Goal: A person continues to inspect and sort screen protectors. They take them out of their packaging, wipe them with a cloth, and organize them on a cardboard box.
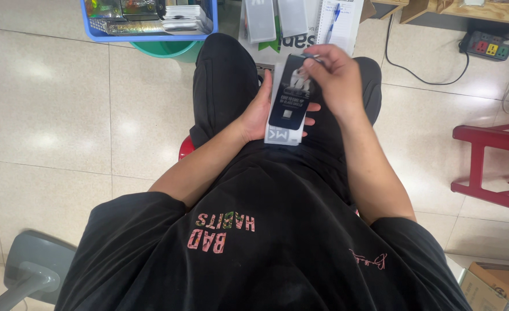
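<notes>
A flat rectangular package [289, 98], black on its front with a grey-white edge, rests in my lap. My left hand [257, 113] cradles it from below, palm up, fingers under the pack. My right hand [333, 74] pinches the package's top end between thumb and fingers. Both hands hover over my black trousers and black shirt.
A blue basket [148, 34] of small packets sits on a green bucket [168, 50] ahead. Grey-white packages [276, 18] and a notebook with a pen [338, 21] lie on the floor ahead. A red stool [492, 167] stands right, a power strip [487, 46] far right, cardboard boxes [490, 288] at lower right.
</notes>
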